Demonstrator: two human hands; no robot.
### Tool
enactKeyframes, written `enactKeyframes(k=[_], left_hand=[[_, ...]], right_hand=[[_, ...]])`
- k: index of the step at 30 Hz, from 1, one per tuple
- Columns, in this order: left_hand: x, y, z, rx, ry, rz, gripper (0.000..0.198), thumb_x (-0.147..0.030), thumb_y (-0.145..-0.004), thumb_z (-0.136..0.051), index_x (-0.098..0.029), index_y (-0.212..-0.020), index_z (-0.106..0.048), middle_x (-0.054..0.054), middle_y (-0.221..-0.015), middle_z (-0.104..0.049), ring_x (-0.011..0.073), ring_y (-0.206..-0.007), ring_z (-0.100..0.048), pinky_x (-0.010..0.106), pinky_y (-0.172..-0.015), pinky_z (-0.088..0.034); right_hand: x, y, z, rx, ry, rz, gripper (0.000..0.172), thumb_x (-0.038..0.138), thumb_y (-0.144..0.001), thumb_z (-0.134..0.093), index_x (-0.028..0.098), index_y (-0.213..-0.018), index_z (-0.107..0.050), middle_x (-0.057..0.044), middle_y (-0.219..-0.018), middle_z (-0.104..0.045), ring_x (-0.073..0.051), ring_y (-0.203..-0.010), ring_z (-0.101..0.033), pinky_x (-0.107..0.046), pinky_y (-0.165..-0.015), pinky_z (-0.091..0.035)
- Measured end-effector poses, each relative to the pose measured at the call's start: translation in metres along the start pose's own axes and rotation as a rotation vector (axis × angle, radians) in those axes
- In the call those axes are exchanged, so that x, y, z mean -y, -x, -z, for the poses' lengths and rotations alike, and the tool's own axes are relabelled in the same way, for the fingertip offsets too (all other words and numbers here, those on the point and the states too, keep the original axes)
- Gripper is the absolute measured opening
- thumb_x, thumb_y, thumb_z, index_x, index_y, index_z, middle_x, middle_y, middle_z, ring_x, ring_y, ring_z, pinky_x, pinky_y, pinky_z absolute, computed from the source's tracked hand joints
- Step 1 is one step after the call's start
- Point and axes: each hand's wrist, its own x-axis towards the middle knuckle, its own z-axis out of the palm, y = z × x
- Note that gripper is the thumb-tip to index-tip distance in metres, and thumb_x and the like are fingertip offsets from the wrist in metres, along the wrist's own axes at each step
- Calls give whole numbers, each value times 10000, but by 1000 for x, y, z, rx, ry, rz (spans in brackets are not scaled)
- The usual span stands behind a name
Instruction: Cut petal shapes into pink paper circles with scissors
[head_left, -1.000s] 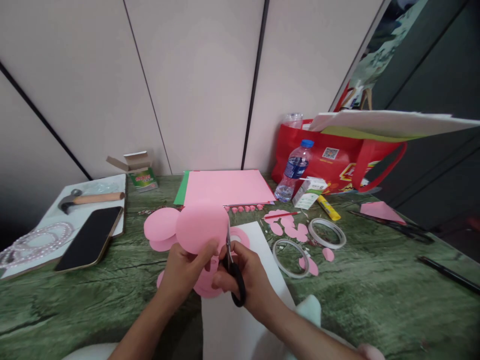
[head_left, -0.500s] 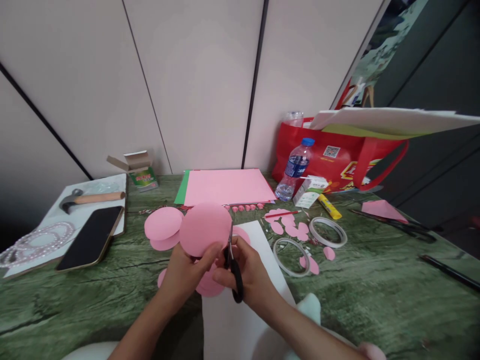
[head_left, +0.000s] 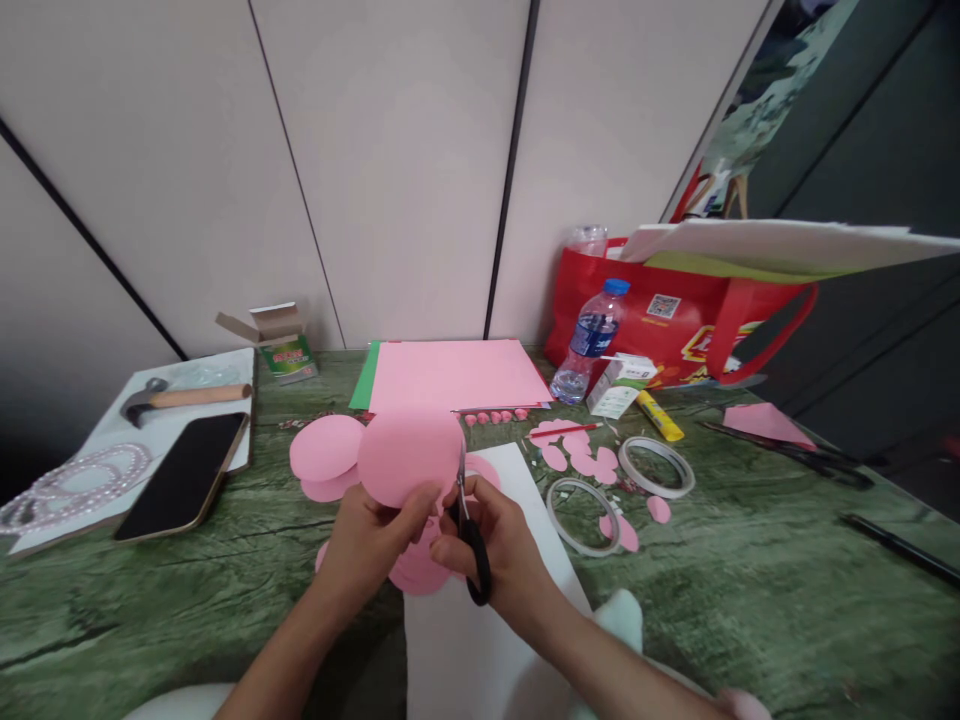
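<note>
Nearest us, our left hand (head_left: 367, 545) pinches the pink paper circle (head_left: 409, 455) by its lower edge, fingers clamped on it above the white sheet (head_left: 480, 640). Our right hand (head_left: 502, 555) grips the scissors (head_left: 469, 530), fingers closed through the loops, blades at the circle's right edge. Beyond lie two tape rings (head_left: 583, 515), then the pink card (head_left: 454, 375) by the wall.

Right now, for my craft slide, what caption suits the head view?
Left hand holds a pink paper circle; right hand works scissors at its edge.
</note>
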Motion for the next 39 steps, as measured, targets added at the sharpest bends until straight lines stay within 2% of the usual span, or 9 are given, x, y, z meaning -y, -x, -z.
enactKeyframes(k=[5,12,16,19,23,29,32,39], left_hand=[[2,0,1,-6,-1,-3,350,-385,-670,-545,-123,-440,-512,-9,-400,-485,81,-395,-422,187,-387,-328],[5,-3,1,-29,67,-33,377,-387,-703,-519,-136,-426,-468,-22,-389,-447,75,-386,-403,191,-392,-332],[1,-1,0,-31,11,-33,364,-372,-692,-519,-137,-419,-472,-18,-382,-458,80,-383,-418,188,-386,-334],[-4,0,0,-31,-30,-19,286,-343,-673,-538,-134,-479,-520,-15,-405,-496,96,-401,-453,192,-396,-366],[-7,1,0,-23,-34,-69,169,-303,-652,-561,-136,-629,-580,1,-542,-593,124,-503,-525,200,-457,-423],[-3,-1,0,6,-13,-82,161,-280,-652,-568,-133,-718,-581,20,-681,-626,129,-591,-545,194,-503,-440],[-2,0,0,14,21,-59,164,-292,-660,-566,-133,-701,-572,6,-620,-600,114,-538,-517,186,-466,-419],[1,0,1,61,50,-26,246,-323,-671,-559,-126,-526,-529,-27,-433,-480,74,-405,-410,169,-374,-326]], right_hand=[[1,0,0,-5,0,-15,359,172,-501,-731,175,-725,-450,101,-480,-435,-32,-416,-311,-147,-395,-250],[-8,-1,1,-27,74,-9,269,201,-562,-675,179,-721,-458,78,-471,-490,-48,-392,-387,-157,-381,-305],[-8,0,-1,7,75,-5,283,230,-565,-677,184,-719,-444,61,-509,-524,-52,-406,-396,-169,-395,-324],[-5,1,-2,33,69,1,311,262,-558,-690,187,-726,-440,46,-575,-537,-54,-435,-392,-176,-412,-324],[-1,2,-2,12,88,12,362,244,-531,-722,190,-759,-447,49,-586,-493,-76,-502,-411,-186,-456,-326],[-3,1,1,-5,118,46,390,219,-530,-728,177,-795,-445,39,-651,-480,-86,-564,-432,-202,-515,-338],[-4,0,2,-15,110,32,413,215,-517,-732,177,-812,-446,48,-631,-463,-81,-554,-408,-195,-501,-319],[0,1,-2,-33,47,-13,423,240,-485,-748,186,-770,-439,70,-567,-433,-62,-489,-343,-180,-443,-261]])
